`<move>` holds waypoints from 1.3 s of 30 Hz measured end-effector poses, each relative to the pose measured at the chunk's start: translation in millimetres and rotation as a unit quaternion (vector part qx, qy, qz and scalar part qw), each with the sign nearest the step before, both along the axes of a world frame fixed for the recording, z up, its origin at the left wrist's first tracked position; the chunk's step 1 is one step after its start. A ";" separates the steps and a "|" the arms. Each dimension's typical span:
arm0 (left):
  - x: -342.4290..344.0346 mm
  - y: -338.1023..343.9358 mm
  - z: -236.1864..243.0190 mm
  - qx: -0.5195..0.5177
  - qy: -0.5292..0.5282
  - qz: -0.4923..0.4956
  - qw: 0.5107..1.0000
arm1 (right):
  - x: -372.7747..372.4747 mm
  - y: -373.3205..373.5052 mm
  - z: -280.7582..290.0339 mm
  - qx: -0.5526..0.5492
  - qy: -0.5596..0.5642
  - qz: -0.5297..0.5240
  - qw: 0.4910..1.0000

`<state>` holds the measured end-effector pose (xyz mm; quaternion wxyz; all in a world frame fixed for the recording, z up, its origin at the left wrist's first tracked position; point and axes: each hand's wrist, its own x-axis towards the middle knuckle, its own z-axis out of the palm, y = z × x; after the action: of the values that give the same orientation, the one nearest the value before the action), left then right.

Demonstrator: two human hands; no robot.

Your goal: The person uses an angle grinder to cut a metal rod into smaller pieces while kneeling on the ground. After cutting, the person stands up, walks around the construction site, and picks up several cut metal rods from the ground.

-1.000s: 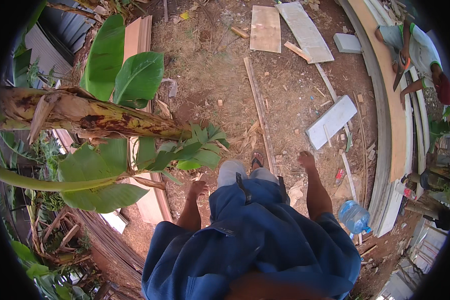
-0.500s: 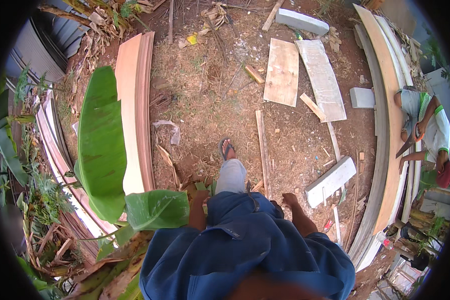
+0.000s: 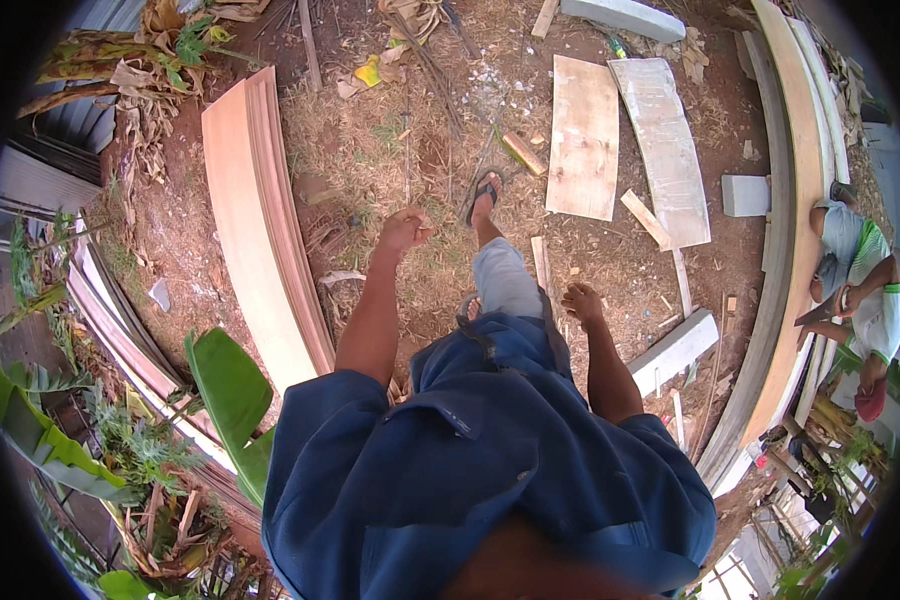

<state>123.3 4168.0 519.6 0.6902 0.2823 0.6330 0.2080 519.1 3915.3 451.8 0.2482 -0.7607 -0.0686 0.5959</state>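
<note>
My left hand (image 3: 407, 230) is swung forward over the dry ground, its fingers curled with nothing visible in them. To its left lies a stack of thin reddish wooden sheets (image 3: 255, 210). My right hand (image 3: 582, 300) hangs lower beside my hip, loosely closed, and no held thing shows there. Near it, a narrow wooden strip (image 3: 541, 262) lies on the ground. Farther right rests a pale grey block (image 3: 675, 352). One sandalled foot (image 3: 486, 195) is stretched ahead of me, the other shows partly behind my trouser leg.
Two flat boards, one tan (image 3: 582, 137) and one whitish (image 3: 662, 150), lie ahead right near a short wood offcut (image 3: 646, 220). A long plank stack (image 3: 795, 220) runs along the right. Beyond it, a person (image 3: 865, 280) handles a saw. Banana leaves (image 3: 230, 400) hang at left.
I have stepped forward, and the boards have shifted in view. My left hand has swung forward from beside my hip; my right hand has risen slightly. The large banana leaf has dropped back.
</note>
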 end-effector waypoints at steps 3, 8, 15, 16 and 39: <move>11.2 29.4 -15.7 -0.036 0.071 -0.149 0.986 | -11.3 121.5 -54.2 0.022 0.011 0.048 0.999; 15.1 116.9 -10.4 -0.096 0.072 -0.296 0.947 | -50.4 330.5 -86.0 0.073 -0.262 0.607 0.747; 29.8 275.9 -97.3 -0.075 0.008 -0.097 0.992 | -138.6 628.2 -102.3 0.177 -0.165 0.334 0.911; 33.6 300.3 -125.5 -0.042 0.027 -0.100 0.994 | -149.9 658.6 -125.1 0.174 -0.176 0.325 0.913; -6.1 524.6 -306.5 -0.179 0.018 0.005 0.984 | -228.0 895.9 -386.7 -0.053 -0.128 0.360 0.923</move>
<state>117.1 4692.6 213.0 0.7169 0.1551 0.6738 0.0893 291.1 4811.1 65.1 -0.0342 -0.7667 -0.3371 0.5453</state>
